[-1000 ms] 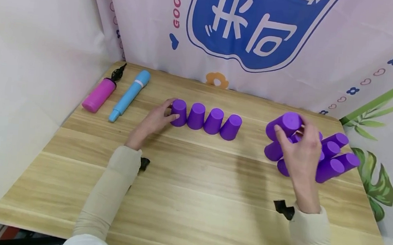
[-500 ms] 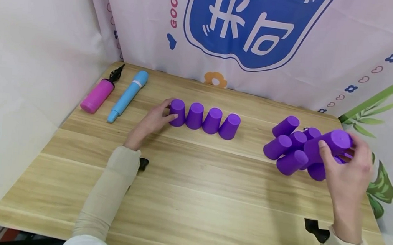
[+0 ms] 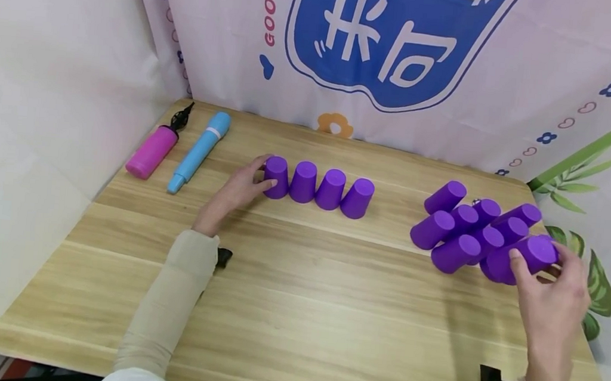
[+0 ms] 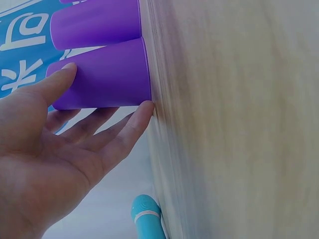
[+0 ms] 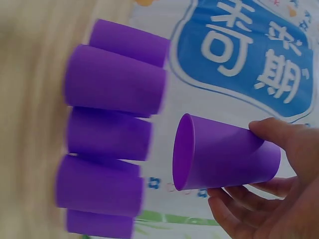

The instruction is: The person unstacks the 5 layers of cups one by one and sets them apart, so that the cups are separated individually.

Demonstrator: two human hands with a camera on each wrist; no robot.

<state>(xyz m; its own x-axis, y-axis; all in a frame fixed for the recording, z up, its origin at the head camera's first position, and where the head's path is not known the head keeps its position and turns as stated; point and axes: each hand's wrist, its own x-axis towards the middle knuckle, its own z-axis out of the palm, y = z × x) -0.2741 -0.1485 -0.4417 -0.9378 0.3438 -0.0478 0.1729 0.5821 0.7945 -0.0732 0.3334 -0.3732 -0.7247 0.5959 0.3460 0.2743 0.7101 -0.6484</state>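
Four-sided contact is not visible, but my left hand (image 3: 238, 188) holds the leftmost purple cup (image 3: 276, 178) of a short row, thumb on one side and fingers on the other. In the left wrist view that cup (image 4: 107, 74) stands upside down on the table, touching its neighbour or nearly so. My right hand (image 3: 552, 299) grips another purple cup (image 3: 526, 259) at the right of the table, mouth downward. The right wrist view shows this cup (image 5: 229, 154) raised above the tabletop, apart from the upside-down cups (image 5: 114, 82) behind it.
Several upside-down purple cups (image 3: 454, 253) stand clustered on the right of the wooden table (image 3: 301, 310). A pink hand pump (image 3: 152, 151) and a blue pump-like tube (image 3: 199, 152) lie at the back left. A printed curtain (image 3: 229, 59) hangs behind the table.
My right hand has carried its cup rightward over the cluster, then slightly toward the near right and lower. My left hand and the row of cups have stayed in place.
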